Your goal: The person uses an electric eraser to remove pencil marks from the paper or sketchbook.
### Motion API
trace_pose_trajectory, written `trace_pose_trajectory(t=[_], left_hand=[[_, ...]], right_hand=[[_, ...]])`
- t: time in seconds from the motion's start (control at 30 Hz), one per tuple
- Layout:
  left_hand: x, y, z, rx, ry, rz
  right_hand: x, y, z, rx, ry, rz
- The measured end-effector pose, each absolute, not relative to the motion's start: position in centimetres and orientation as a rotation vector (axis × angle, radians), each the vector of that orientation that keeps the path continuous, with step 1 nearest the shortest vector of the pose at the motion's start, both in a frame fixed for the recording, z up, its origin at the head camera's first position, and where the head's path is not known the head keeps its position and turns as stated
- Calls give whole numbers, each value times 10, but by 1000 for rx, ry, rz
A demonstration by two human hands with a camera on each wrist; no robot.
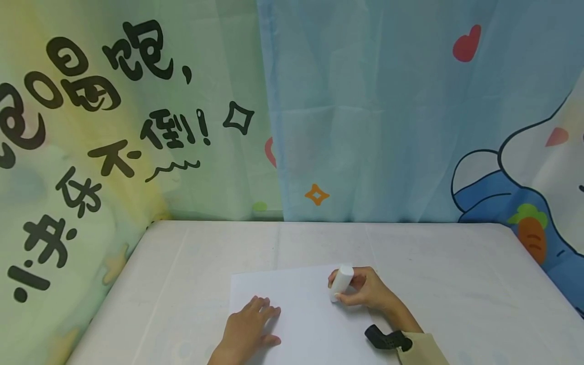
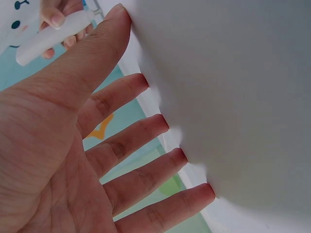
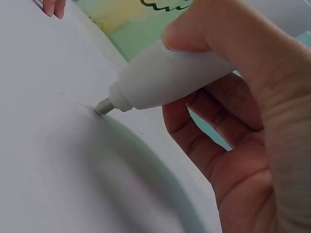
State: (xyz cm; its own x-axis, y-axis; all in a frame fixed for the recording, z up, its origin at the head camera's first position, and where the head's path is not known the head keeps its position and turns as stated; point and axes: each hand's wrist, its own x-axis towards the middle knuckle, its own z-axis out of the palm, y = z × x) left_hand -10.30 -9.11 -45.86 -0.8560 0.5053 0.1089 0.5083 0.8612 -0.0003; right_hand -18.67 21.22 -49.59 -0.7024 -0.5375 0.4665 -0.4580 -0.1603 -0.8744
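Observation:
A sheet of white paper (image 1: 305, 324) lies on the table. My right hand (image 1: 367, 289) holds a thick white electric eraser (image 1: 342, 280) over the paper's right part, tilted with its narrow end down. In the right wrist view the thumb and fingers grip the eraser's body (image 3: 170, 77), and its grey tip (image 3: 104, 107) touches the paper beside a short faint line. Small dark specks lie around the tip. On the paper's left part rests my left hand (image 1: 248, 324), fingers spread; the left wrist view shows its fingertips (image 2: 177, 154) touching the sheet.
A white cloth covers the table (image 1: 191, 248) around the paper. Behind it hangs a printed curtain (image 1: 365, 126), with another patterned cloth (image 1: 219, 66) at the left. A black wrist mount (image 1: 385, 338) sits on the right forearm, by a beige sleeve (image 1: 422, 349).

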Motion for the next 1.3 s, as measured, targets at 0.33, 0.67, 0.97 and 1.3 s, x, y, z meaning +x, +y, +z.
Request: trace_pose_trajectory(t=[0.33, 0.67, 0.97, 1.3], left_hand=[[-103, -92, -459, -801, -2922, -39], [-102, -93, -459, -802, -2926, -69], [-101, -92, -460, -800, -2904, -75], [-102, -92, -460, -801, -2909, -53]], right_hand=[[-186, 212, -498, -1114, 1979, -2011], [-187, 212, -497, -1144, 1943, -2004], [-185, 212, -496, -1138, 1948, -2014], [-186, 212, -496, -1122, 1948, -1998]])
